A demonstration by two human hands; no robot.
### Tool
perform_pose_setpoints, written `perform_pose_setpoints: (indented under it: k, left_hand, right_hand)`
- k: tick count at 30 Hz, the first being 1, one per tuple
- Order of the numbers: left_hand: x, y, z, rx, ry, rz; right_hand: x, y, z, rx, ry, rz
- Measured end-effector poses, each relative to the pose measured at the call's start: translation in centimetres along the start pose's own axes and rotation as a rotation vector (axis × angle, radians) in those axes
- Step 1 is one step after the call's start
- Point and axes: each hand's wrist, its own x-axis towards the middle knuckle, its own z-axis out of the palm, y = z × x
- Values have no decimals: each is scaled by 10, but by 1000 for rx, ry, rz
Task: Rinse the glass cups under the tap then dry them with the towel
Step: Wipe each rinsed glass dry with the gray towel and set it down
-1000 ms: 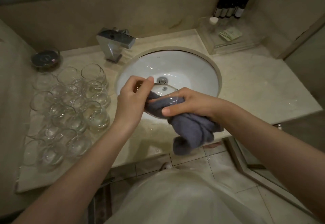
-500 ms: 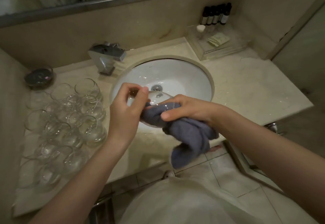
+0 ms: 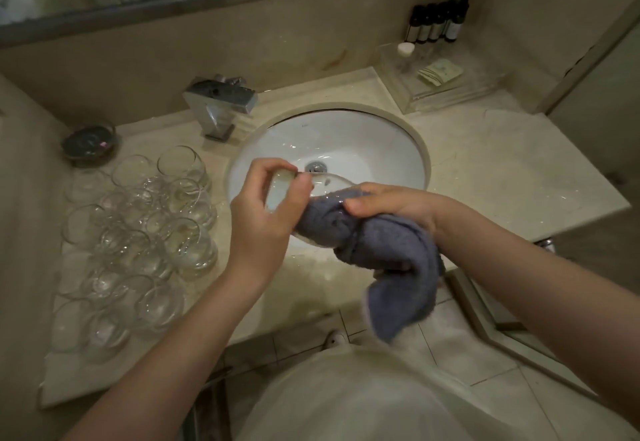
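Over the front of the white sink point(image 3: 363, 135), my left hand point(image 3: 263, 215) grips a clear glass cup point(image 3: 325, 182) by its base, tipped on its side. My right hand point(image 3: 391, 205) holds a grey-blue towel point(image 3: 391, 257) with part of it stuffed into the cup's mouth; the rest hangs down past the counter edge. Several more glass cups point(image 3: 138, 232) stand grouped on a white cloth at the left of the counter. The square chrome tap point(image 3: 221, 104) sits behind the sink at the left, with no water visible.
A dark round dish point(image 3: 90, 142) stands at the far left of the counter. A clear tray point(image 3: 446, 94) with small dark bottles point(image 3: 436, 23) and a sachet sits at the back right. Marble counter point(image 3: 512, 177) stretches right of the sink. Tiled floor lies below.
The view has shifted slightly downward. My left hand has turned the cup a little while my right hand keeps the towel inside it; the towel's loose end hangs lower.
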Motion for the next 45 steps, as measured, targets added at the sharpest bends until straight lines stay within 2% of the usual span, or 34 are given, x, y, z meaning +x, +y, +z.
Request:
perform_pose_setpoints:
  k: [2, 4, 6, 9, 11, 14, 17, 20, 23, 29, 33, 37, 41, 45]
  left_hand:
    - [-3, -8, -6, 37, -111, 238]
    - [-1, -10, -13, 107, -183, 255]
    - [2, -8, -18, 143, -266, 161]
    - [11, -1, -30, 25, -461, -209]
    - [22, 4, -41, 55, -625, -423]
    - [31, 12, -47, 242, -881, -517]
    - [30, 14, -45, 341, -985, -531]
    - [25, 8, -52, 265, -933, -546]
    - [16, -4, -65, 153, -803, -535]
    - [-9, -29, -92, -36, -406, -531]
    - [-28, -38, -101, -20, -166, -484]
    - [-42, -42, -109, 99, -6, -438]
    - [-53, -48, -120, 441, 62, -409]
    - [-63, -62, -131, 648, 139, -407]
  right_hand:
    - [2, 4, -6, 51, -73, 38]
    - [4, 5, -8, 38, -87, 51]
    - [3, 5, -7, 9, -74, 46]
    - [5, 3, -6, -48, -80, 67]
    - [8, 2, -4, -110, -102, 100]
    - [12, 1, 3, -191, -116, 142]
    - [16, 2, 9, -274, -96, 172]
    - [17, 2, 8, -253, -83, 167]
    - [15, -1, 5, -239, -36, 110]
    - [24, 6, 6, -90, 219, 38]
    - [41, 16, 17, -35, 343, 49]
    - [58, 27, 34, 10, 368, 46]
    - [71, 37, 43, -38, 387, 56]
    - [82, 44, 52, -53, 388, 70]
